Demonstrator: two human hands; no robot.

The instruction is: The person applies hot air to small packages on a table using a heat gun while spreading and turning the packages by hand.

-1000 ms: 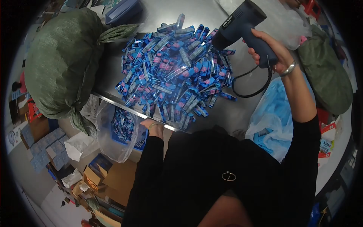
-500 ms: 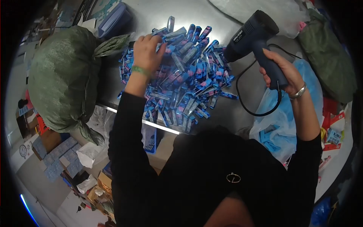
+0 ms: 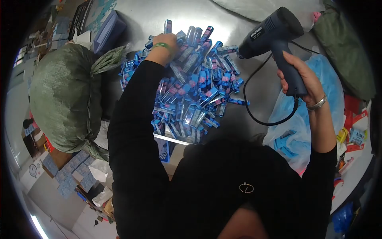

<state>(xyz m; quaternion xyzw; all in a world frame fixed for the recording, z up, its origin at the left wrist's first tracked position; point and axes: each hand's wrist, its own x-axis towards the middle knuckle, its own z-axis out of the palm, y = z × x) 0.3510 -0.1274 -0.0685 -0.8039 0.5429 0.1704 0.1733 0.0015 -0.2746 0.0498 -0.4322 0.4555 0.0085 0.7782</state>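
My right hand [image 3: 300, 75] is wrapped round the handle of a dark heat gun [image 3: 272, 34], whose nozzle points left over a heap of small blue and pink packs [image 3: 199, 85] in clear wrap. A black cord [image 3: 250, 105] loops down from the handle. My left hand [image 3: 164, 43], with a green bangle at the wrist, reaches into the upper left of the heap. Its fingers are bent down among the packs and mostly hidden, so what they hold cannot be made out.
The heap lies on a metal table [image 3: 149, 18]. A green sack [image 3: 61, 95] and a blue bin [image 3: 109, 32] stand left. On the right are a bag of blue items [image 3: 314, 99] and another green sack [image 3: 344, 51]. Below the table edge shows a blue basket [image 3: 163, 149].
My left hand has come up from the table's front edge onto the heap and moved further right. The heat gun in my right hand has shifted right and slightly down.
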